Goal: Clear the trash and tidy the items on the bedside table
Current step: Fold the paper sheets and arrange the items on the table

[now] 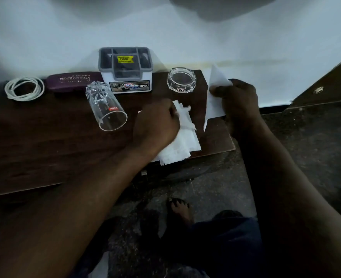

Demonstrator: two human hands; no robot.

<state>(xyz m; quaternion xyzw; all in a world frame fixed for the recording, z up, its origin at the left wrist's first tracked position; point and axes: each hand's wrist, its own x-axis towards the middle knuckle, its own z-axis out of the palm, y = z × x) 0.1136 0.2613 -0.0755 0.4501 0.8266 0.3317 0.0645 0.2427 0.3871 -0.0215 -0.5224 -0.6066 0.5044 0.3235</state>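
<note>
On the dark wooden bedside table [45, 141], my left hand [157, 125] grips a crumpled white tissue [182, 141] near the front right corner. My right hand [238, 101] pinches a white sheet of paper [215, 91] lifted at the table's right edge. A clear drinking glass [105, 107] lies on its side left of my left hand. Behind it stands a grey and white organiser box [125, 71]. A glass ashtray [181, 80] sits at the back right.
A maroon spectacle case [73, 80] and a coiled white cable [24, 88] lie at the back left by the white wall. Below the table is dark speckled floor with my bare foot [180, 209]. A wooden panel [326, 87] stands at far right.
</note>
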